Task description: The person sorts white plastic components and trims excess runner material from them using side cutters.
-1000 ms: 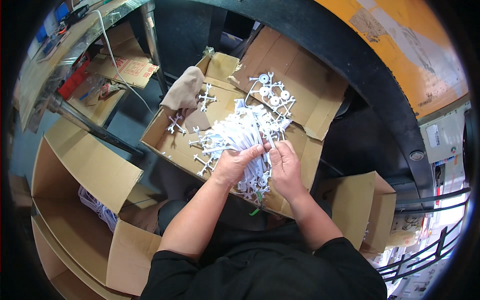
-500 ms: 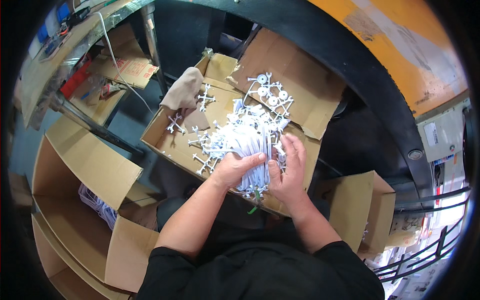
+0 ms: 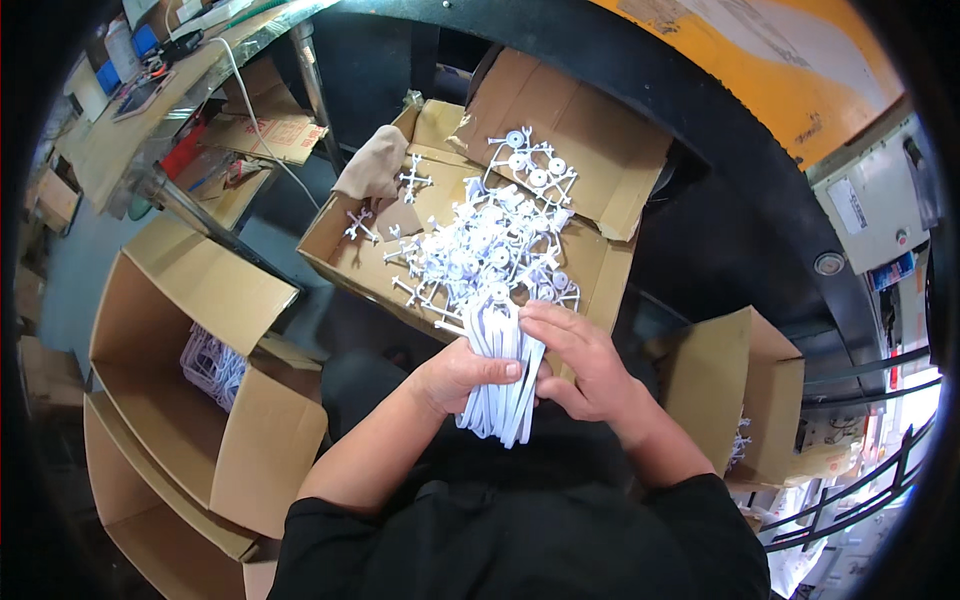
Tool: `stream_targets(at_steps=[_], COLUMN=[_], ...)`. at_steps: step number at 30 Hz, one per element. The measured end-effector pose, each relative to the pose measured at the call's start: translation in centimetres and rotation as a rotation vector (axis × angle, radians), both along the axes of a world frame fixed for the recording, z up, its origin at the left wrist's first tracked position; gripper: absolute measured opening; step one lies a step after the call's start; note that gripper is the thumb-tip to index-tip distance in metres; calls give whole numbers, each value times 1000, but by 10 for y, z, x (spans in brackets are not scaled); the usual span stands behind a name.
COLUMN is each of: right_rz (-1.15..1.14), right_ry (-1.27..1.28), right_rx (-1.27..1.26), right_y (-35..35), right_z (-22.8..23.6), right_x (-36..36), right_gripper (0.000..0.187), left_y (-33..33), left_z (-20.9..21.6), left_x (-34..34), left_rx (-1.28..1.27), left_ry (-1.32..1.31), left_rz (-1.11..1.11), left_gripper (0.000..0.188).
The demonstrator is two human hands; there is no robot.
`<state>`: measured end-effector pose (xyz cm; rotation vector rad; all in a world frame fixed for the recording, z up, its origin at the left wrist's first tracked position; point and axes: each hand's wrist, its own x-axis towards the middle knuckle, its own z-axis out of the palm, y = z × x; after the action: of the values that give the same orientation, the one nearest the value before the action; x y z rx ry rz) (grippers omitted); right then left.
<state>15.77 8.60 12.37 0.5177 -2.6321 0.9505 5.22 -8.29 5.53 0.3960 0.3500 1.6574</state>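
Note:
A thick bundle of narrow white plastic strips [image 3: 492, 400] hangs just over the near edge of the shallow cardboard box, its lower ends bent into loops. My left hand [image 3: 455, 375] is closed round its left side, thumb across the front. Against the right side rests my right hand [image 3: 590, 365], with long fingers along the bundle's upper end and the thumb lower down, the strips between them. Behind, a heap of small white plastic parts [image 3: 490, 235], some with round discs, lies in the shallow box [image 3: 350, 275].
A beige cloth [image 3: 372, 165] drapes over the box's left corner. At left stands a tall carton [image 3: 150, 370] with white plastic frames [image 3: 212, 368] inside. Another carton [image 3: 700, 390] is at right. A cluttered workbench [image 3: 100, 150] is upper left; a black-and-orange machine [image 3: 770, 70] curves behind.
Both hands have drawn the bundle nearer to me, away from the heap. My right hand has closed in on its side. The green strand below the bundle no longer shows.

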Motion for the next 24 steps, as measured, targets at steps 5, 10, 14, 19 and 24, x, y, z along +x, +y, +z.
stream_targets(at_steps=[5, 10, 14, 19, 24], right_rz=[161, 335, 398, 450, 477], right_ry=[-187, -265, -231, -223, -245], right_rx=[-47, 78, 36, -73, -169], right_y=[-3, -25, -40, -40, -45], right_z=[41, 45, 39, 25, 27], right_x=[18, 25, 36, 41, 38], right_gripper=[97, 91, 84, 70, 67], left_y=[-34, -50, -60, -70, -62], left_z=[25, 46, 41, 40, 56], left_x=[30, 54, 71, 86, 93], left_rx=[-7, 29, 64, 17, -27], left_ry=[93, 123, 26, -76, 102], left_rz=[-89, -397, -412, -379, -503], left_gripper=[43, 57, 64, 58, 41])
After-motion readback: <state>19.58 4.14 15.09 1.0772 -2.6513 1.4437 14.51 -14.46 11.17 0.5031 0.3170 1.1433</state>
